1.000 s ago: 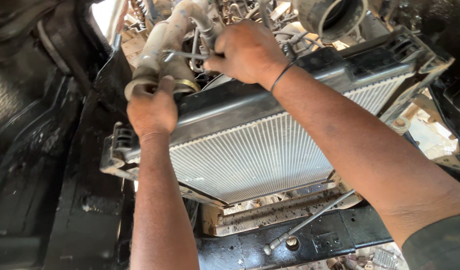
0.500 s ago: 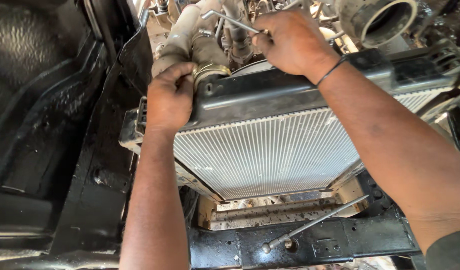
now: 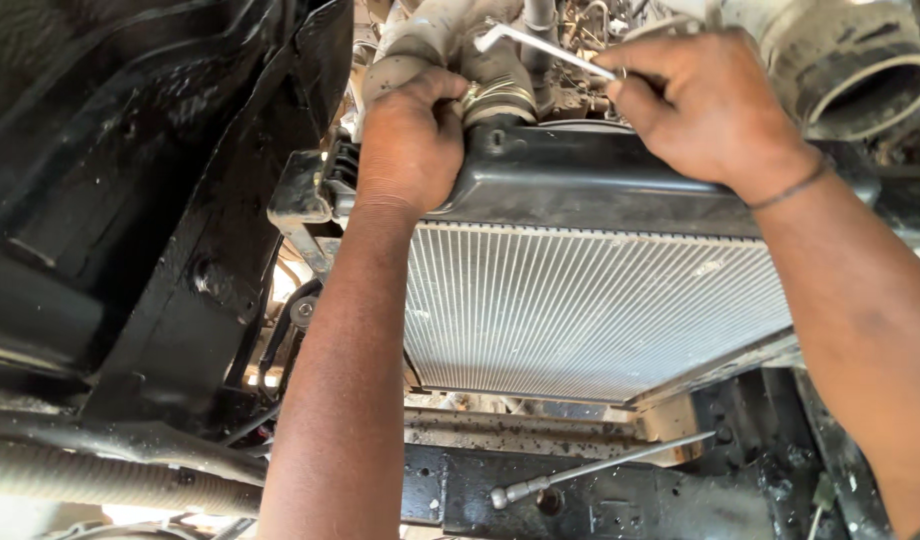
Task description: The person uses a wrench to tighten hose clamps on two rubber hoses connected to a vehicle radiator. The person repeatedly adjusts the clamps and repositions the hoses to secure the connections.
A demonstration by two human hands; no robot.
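1. Left hand (image 3: 412, 140): fingers curled shut over the top left corner of the radiator (image 3: 590, 300), beside the hose clamp (image 3: 500, 97); fingertips hidden behind the tank edge.
2. Right hand (image 3: 702, 105): closed around a thin metal wrench (image 3: 540, 45); its gripped end is covered by the fingers.
3. Radiator: finned core faces the camera, tilted; the right edge is hidden by the right forearm.
4. Grey hose (image 3: 420, 45): runs up from the clamp, cut off by the top edge.
5. Large open duct (image 3: 850, 65): upper right, partly cropped.
6. Long rod tool (image 3: 600, 468): lies on the black crossmember (image 3: 600, 500) below the radiator, with open space around it.
7. Black body panel (image 3: 130, 180): crowds the left side.
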